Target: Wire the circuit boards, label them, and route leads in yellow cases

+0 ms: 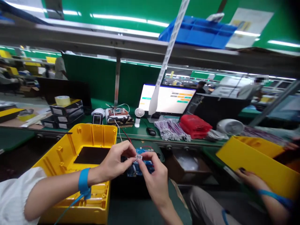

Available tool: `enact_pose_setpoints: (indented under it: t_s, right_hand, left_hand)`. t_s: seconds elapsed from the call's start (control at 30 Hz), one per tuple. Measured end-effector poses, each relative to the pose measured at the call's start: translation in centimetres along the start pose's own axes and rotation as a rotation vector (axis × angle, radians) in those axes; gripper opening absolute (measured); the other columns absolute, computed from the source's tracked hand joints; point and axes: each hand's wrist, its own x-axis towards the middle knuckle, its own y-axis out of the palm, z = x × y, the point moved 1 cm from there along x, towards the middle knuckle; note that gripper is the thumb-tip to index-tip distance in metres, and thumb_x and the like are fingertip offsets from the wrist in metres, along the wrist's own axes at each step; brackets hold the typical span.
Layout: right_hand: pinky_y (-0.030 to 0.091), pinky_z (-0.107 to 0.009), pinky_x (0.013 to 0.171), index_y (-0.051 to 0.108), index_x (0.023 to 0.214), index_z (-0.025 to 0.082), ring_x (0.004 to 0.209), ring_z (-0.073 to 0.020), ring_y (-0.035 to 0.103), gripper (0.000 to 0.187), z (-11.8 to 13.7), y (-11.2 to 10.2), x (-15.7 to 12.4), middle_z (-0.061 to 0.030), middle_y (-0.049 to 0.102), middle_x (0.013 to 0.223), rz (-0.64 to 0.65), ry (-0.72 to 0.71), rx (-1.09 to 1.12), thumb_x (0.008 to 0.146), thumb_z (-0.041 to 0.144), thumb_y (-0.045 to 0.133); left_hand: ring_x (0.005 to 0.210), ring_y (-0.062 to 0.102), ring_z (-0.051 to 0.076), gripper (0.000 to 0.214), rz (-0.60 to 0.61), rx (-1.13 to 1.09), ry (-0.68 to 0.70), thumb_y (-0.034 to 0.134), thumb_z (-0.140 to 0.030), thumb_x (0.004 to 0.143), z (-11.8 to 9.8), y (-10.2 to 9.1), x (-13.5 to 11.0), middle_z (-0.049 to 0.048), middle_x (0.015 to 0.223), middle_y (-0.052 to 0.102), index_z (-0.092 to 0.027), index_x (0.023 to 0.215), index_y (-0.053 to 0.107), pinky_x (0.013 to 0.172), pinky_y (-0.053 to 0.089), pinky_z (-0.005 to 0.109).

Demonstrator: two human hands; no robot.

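In front of me, both hands meet at a small white label [138, 157] with a dark printed pattern. My left hand [119, 157] pinches its left side between thumb and fingertips. The label's right side is between the thumb and index finger of my right hand [156, 172]. Just behind and below the fingers lies a blue circuit board [131, 171] with parts and wires on it, partly covered by my hands. A yellow plastic housing [97, 134] with a black pad inside stands at the left, under my left forearm. A blue strap [84, 181] circles my left wrist.
At right, a co-worker's hand [249, 179] touches another yellow housing [253, 162]. Behind the board stand a small fan [139, 114], a mouse [151, 131], a monitor [168, 99], bundled cables [170, 128] and a red bag [194, 125]. A white perforated strip [164, 65] hangs ahead.
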Motion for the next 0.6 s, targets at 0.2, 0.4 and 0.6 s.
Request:
enact_pose_setpoints:
  t_s: [0.2,0.4,0.6]
  right_hand:
    - [0.047,-0.035,0.084,0.060,0.085,0.019,0.089,-0.0199,0.061,0.015,-0.7,-2.9,-1.6,-0.0059,0.066,0.092,-0.192,0.136,0.123,0.086,0.033,0.058]
    - [0.040,-0.042,0.094,0.061,0.079,0.021,0.107,-0.0250,0.054,0.017,-4.4,-6.2,-6.2,-0.0090,0.057,0.114,-0.247,0.163,-0.173,0.082,0.037,0.060]
    - [0.038,-0.042,0.096,0.064,0.075,0.021,0.112,-0.0254,0.051,0.020,-5.7,-5.0,-8.4,-0.0089,0.052,0.122,-0.155,0.195,-0.231,0.083,0.039,0.059]
  left_hand:
    - [0.095,0.056,0.017,0.026,0.053,0.270,0.057,0.057,-0.025,0.084,-0.7,-0.7,-0.1,0.0056,0.104,0.057,-0.017,0.108,0.052,0.085,0.047,0.032]
    - [0.132,0.029,0.036,0.098,0.409,0.716,0.032,0.077,-0.062,0.057,1.0,-0.7,-0.2,0.0150,0.143,0.033,-0.020,0.135,0.034,0.107,0.027,0.054]
    - [0.128,0.037,0.031,0.080,0.430,0.822,-0.025,0.078,-0.041,0.065,1.3,-0.3,-0.6,0.0114,0.141,0.039,-0.022,0.131,0.037,0.103,0.035,0.047]
